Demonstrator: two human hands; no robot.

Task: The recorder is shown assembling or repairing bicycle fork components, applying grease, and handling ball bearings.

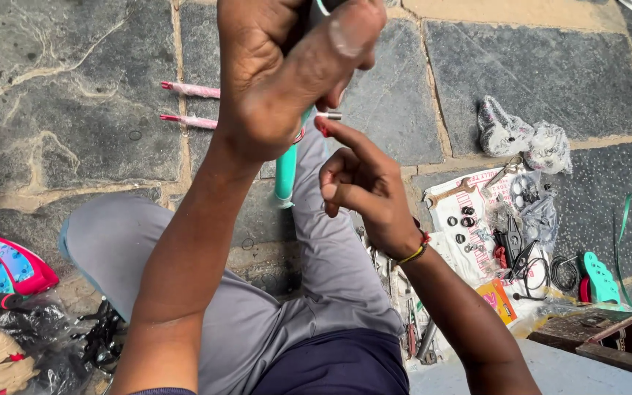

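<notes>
My left hand is clenched round the teal tube, which hangs just below my fist, so I'd keep it steady while my right hand, holding nothing, guides its forefinger to the small metal pin beside it.

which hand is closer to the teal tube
Left. The left hand is wrapped around the upper part of the teal tube, gripping it. The right hand sits just beside the tube, to its right, index finger pointing up toward the small metal tip, not touching the tube.
</notes>
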